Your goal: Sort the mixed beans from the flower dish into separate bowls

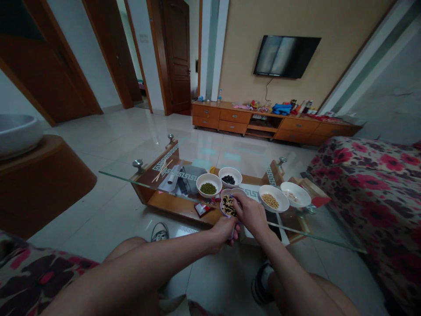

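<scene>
My left hand (226,230) is wrapped round the purplish handle of a small scoop-like container (222,211). Mixed black and pale yellow beans (227,205) fill it. My right hand (252,214) bends over it, fingertips pinched at the beans; what they hold, if anything, is too small to make out. Behind the scoop, a white bowl (237,191) is partly covered by the hand. Farther back stand a bowl of green beans (208,188) and a bowl of black beans (228,180). To the right are a bowl of yellow beans (270,201) and a bowl with a little pale content (294,195).
Everything stands on a glass coffee table (125,179). Chopsticks (162,170) lie at its left. A red packet (201,209) shows near the lower shelf. A flowered sofa (371,175) is on the right, a TV cabinet (233,116) beyond.
</scene>
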Demonstrator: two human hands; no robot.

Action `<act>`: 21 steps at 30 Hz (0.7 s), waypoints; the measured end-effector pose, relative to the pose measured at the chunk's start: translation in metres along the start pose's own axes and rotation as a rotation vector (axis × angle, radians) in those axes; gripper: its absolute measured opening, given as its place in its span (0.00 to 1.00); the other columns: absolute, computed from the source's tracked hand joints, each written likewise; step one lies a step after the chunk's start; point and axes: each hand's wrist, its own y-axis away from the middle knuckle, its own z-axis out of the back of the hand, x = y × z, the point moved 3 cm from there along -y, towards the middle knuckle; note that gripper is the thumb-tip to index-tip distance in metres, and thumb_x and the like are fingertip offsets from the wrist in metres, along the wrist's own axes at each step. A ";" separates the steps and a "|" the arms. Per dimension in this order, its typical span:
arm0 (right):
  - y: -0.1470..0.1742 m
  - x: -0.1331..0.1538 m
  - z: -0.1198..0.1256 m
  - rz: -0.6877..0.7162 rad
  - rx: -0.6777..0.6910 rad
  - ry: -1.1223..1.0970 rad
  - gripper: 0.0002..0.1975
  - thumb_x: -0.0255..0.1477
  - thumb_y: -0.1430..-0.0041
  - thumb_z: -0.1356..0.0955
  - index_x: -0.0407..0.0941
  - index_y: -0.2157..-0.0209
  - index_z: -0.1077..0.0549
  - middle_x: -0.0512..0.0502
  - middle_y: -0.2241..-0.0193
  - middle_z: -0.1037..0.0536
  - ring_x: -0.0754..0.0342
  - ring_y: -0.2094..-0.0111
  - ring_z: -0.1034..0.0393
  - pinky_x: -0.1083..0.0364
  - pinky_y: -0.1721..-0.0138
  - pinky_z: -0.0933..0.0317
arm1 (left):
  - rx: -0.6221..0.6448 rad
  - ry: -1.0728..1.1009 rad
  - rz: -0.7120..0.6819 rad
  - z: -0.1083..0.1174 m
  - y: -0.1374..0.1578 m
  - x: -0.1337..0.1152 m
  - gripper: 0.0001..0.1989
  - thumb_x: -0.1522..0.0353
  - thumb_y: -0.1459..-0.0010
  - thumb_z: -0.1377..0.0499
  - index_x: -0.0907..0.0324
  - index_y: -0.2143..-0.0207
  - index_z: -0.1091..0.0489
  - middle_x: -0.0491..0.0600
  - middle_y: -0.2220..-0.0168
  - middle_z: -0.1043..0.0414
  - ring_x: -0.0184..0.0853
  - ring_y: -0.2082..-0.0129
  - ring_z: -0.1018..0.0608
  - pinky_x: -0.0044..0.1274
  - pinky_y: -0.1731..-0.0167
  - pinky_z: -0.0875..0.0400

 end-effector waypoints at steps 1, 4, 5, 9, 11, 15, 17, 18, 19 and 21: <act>-0.002 0.004 0.000 0.016 -0.018 -0.015 0.17 0.35 0.33 0.42 0.51 0.50 0.28 0.48 0.54 0.21 0.53 0.57 0.27 0.57 0.59 0.39 | 0.002 -0.002 -0.004 0.000 -0.001 0.001 0.16 0.62 0.38 0.53 0.58 0.76 0.37 0.42 0.84 0.41 0.27 0.85 0.39 0.22 0.82 0.47; -0.007 0.015 0.000 0.056 -0.066 -0.044 0.17 0.33 0.33 0.42 0.50 0.49 0.28 0.46 0.52 0.22 0.53 0.54 0.28 0.57 0.56 0.40 | -0.004 -0.013 -0.013 -0.001 -0.002 0.002 0.17 0.62 0.37 0.55 0.58 0.76 0.38 0.43 0.84 0.41 0.27 0.85 0.39 0.22 0.82 0.47; -0.009 0.018 -0.001 0.057 -0.075 -0.044 0.17 0.33 0.33 0.42 0.49 0.50 0.27 0.45 0.53 0.22 0.53 0.54 0.28 0.57 0.56 0.40 | -0.008 -0.014 -0.017 -0.001 -0.002 0.001 0.17 0.62 0.37 0.56 0.58 0.75 0.38 0.43 0.84 0.41 0.27 0.85 0.39 0.22 0.82 0.47; -0.016 0.027 -0.004 0.042 -0.086 -0.038 0.18 0.35 0.33 0.42 0.48 0.52 0.26 0.43 0.55 0.21 0.51 0.54 0.29 0.56 0.56 0.40 | -0.014 -0.013 -0.021 -0.001 0.000 0.000 0.15 0.64 0.37 0.54 0.58 0.75 0.38 0.43 0.84 0.40 0.27 0.85 0.39 0.22 0.82 0.47; -0.017 0.028 -0.004 0.040 -0.087 -0.042 0.18 0.35 0.33 0.42 0.48 0.52 0.26 0.43 0.55 0.21 0.51 0.55 0.29 0.56 0.56 0.40 | -0.015 -0.014 -0.015 0.000 0.000 0.000 0.15 0.63 0.37 0.54 0.57 0.75 0.38 0.43 0.84 0.40 0.27 0.85 0.39 0.22 0.82 0.47; -0.012 0.020 0.000 0.047 -0.083 -0.050 0.17 0.34 0.33 0.42 0.49 0.52 0.27 0.45 0.55 0.21 0.52 0.57 0.27 0.56 0.58 0.40 | -0.011 -0.006 -0.010 0.002 -0.001 0.000 0.16 0.63 0.37 0.54 0.58 0.76 0.38 0.42 0.84 0.40 0.27 0.86 0.39 0.21 0.82 0.46; -0.007 0.012 0.002 0.045 -0.081 -0.054 0.17 0.34 0.33 0.42 0.50 0.50 0.28 0.47 0.55 0.21 0.52 0.58 0.27 0.57 0.60 0.40 | -0.010 0.001 -0.005 0.002 0.000 0.000 0.15 0.63 0.39 0.52 0.58 0.77 0.38 0.42 0.84 0.40 0.27 0.86 0.38 0.21 0.82 0.46; -0.005 0.007 0.002 0.035 -0.079 -0.050 0.17 0.34 0.33 0.42 0.51 0.49 0.28 0.47 0.55 0.21 0.52 0.59 0.26 0.56 0.61 0.40 | -0.010 0.003 0.000 0.001 0.000 -0.001 0.15 0.63 0.39 0.51 0.58 0.77 0.38 0.42 0.84 0.40 0.27 0.86 0.38 0.21 0.82 0.46; -0.003 0.003 0.003 0.021 -0.073 -0.040 0.17 0.35 0.33 0.42 0.51 0.49 0.29 0.48 0.56 0.21 0.52 0.60 0.26 0.56 0.62 0.40 | -0.011 0.004 0.005 0.001 0.000 -0.001 0.14 0.63 0.39 0.51 0.58 0.77 0.38 0.42 0.84 0.40 0.26 0.86 0.38 0.21 0.82 0.47; 0.002 -0.006 0.003 -0.012 -0.042 -0.001 0.17 0.36 0.33 0.42 0.52 0.49 0.29 0.48 0.58 0.20 0.51 0.61 0.25 0.56 0.64 0.40 | -0.013 0.004 0.014 0.001 0.000 -0.001 0.14 0.63 0.39 0.51 0.58 0.77 0.37 0.42 0.85 0.41 0.26 0.86 0.39 0.21 0.82 0.47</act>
